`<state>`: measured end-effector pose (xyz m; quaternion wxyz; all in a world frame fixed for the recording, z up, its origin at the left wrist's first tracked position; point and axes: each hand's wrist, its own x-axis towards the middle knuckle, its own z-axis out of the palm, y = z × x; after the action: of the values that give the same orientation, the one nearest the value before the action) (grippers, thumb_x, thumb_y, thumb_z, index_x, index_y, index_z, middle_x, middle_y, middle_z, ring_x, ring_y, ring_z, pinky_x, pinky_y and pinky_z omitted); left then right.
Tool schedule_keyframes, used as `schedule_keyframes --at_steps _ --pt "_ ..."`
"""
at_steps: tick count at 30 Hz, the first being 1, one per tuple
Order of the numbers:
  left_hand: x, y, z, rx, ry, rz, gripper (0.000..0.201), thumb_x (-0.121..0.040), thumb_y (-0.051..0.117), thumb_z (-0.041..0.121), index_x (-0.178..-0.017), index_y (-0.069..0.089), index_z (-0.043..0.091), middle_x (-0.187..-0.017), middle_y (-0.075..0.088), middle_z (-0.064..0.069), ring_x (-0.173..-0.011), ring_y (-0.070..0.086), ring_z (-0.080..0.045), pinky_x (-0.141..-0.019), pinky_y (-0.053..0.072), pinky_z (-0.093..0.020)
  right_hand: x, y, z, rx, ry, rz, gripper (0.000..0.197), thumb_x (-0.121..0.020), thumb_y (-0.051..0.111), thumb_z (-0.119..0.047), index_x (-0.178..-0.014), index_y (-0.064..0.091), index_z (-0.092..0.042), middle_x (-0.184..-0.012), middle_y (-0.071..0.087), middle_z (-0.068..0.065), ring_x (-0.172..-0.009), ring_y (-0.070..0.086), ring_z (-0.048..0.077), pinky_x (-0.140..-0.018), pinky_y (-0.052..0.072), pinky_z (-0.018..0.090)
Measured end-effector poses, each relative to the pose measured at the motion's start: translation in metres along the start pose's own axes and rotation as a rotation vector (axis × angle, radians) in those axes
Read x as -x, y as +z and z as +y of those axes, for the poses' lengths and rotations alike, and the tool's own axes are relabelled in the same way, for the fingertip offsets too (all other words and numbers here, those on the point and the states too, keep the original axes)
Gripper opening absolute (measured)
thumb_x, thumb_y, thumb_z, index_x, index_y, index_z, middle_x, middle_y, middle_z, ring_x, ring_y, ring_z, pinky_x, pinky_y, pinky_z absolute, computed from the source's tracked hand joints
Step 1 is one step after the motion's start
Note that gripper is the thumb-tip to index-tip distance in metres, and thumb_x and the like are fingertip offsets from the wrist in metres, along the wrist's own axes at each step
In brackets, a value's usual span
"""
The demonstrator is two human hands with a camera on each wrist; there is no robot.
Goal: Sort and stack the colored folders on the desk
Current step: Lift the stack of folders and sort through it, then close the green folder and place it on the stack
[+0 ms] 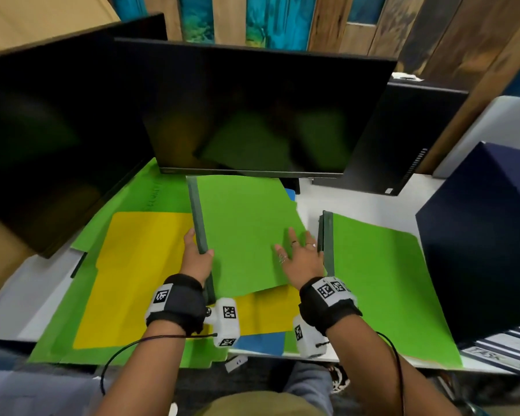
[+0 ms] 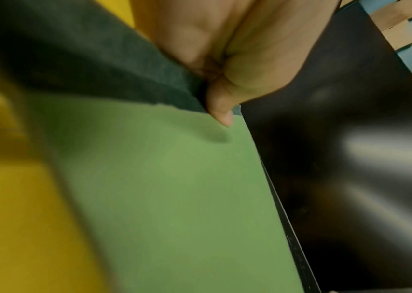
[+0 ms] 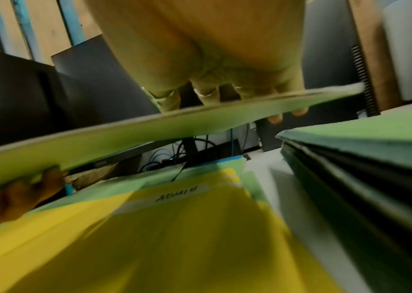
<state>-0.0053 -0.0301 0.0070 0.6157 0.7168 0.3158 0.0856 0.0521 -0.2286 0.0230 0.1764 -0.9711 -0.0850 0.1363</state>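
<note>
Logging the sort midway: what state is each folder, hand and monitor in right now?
Held green folder: lifted off the pile, tilted.
Left hand: grips its dark spine.
Right hand: holds its right edge.
Green stack: lying flat on the desk.
Yellow folder: flat, closed.
Monitors: dark.

Head camera looks steeply down over both forearms at the desk, monitors at twelve o'clock. Each wrist camera sits close under its palm, facing forward; all three share the raised green folder.
</note>
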Motion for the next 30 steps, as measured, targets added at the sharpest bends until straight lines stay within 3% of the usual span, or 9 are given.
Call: schedule_keyframes --at_steps 3,5,7,10,13,17,23,30 --pt "0.008 0.011 0.005 -0.011 -0.014 -0.088 0.066 -0.093 0.043 -0.007 -0.147 0.016 0.02 -0.144 0.036 -0.011 -0.12 0.043 -0.024 -0.092 0.031 -0.026 -0.003 -0.016 0.011 -0.027 0.153 0.053 0.072 -0.092 0.031 -0.061 -0.15 0.005 -0.027 -0.154 0.015 0.023 -0.142 0.021 0.036 -0.115 0.025 0.047" --pt "0.012 0.021 0.01 -0.016 -0.013 -0.136 0.067 -0.093 0.042 -0.007 -0.147 0.016 0.021 -0.145 0.035 -0.008 -0.129 0.039 -0.026 -0.097 0.031 -0.027 -0.003 -0.026 0.022 -0.082 0.223 0.123 0.078 -0.088 0.043 -0.061 -0.15 0.011 -0.025 -0.15 0.021 0.026 -0.139 0.027 0.037 -0.113 0.03 0.042" --pt "0.015 0.034 0.018 -0.048 0.012 -0.194 0.066 -0.093 0.043 -0.007 -0.147 0.016 0.021 -0.143 0.038 -0.007 -0.127 0.04 -0.024 -0.096 0.031 -0.025 -0.001 -0.036 0.036 -0.097 0.276 0.209 0.085 -0.083 0.048 -0.065 -0.15 0.016 -0.023 -0.144 0.029 0.025 -0.135 0.03 0.036 -0.109 0.033 0.04" --pt "0.023 0.064 0.031 -0.177 0.098 -0.314 0.064 -0.093 0.046 -0.002 -0.146 0.016 0.016 -0.135 0.043 -0.006 -0.121 0.046 -0.023 -0.094 0.034 -0.023 0.004 -0.05 0.063 -0.003 0.398 0.207 0.103 -0.07 0.046 -0.081 -0.149 0.017 -0.023 -0.145 0.029 0.023 -0.135 0.029 0.037 -0.108 0.033 0.044" --pt "0.036 0.1 0.037 -0.344 0.187 -0.458 0.066 -0.092 0.053 0.007 -0.147 0.017 0.01 -0.144 0.04 -0.008 -0.128 0.044 -0.023 -0.102 0.035 -0.024 0.012 -0.058 0.099 0.028 0.542 0.131 0.11 -0.062 0.051 -0.083 -0.149 0.018 -0.024 -0.149 0.022 0.024 -0.137 0.025 0.039 -0.109 0.028 0.048" --pt "0.044 0.141 0.029 -0.63 0.231 -0.558 0.07 -0.092 0.054 0.029 -0.149 0.017 0.012 -0.147 0.029 -0.016 -0.134 0.035 -0.03 -0.112 0.03 -0.033 0.023 -0.058 0.143 0.043 0.66 0.074 0.109 -0.063 0.053 -0.082 -0.148 0.019 -0.024 -0.152 0.017 0.024 -0.139 0.022 0.04 -0.111 0.024 0.05" --pt "0.05 0.165 0.023 -0.871 0.262 -0.609 0.074 -0.089 0.057 0.034 -0.149 0.017 0.016 -0.147 0.021 -0.014 -0.134 0.025 -0.034 -0.114 0.024 -0.034 0.029 -0.046 0.167 -0.006 0.743 0.023 0.105 -0.069 0.052 -0.078 -0.15 0.01 -0.025 -0.153 0.014 0.026 -0.14 0.017 0.042 -0.113 0.018 0.053" --pt "0.05 0.169 0.028 -0.928 0.251 -0.679 0.082 -0.084 0.061 0.044 -0.149 0.016 0.02 -0.154 0.008 -0.014 -0.14 0.014 -0.036 -0.115 0.022 -0.037 0.028 -0.052 0.159 0.1 0.661 0.009 0.079 -0.084 0.052 -0.058 -0.148 0.022 -0.024 -0.156 0.007 0.017 -0.143 0.01 0.039 -0.114 0.018 0.051"
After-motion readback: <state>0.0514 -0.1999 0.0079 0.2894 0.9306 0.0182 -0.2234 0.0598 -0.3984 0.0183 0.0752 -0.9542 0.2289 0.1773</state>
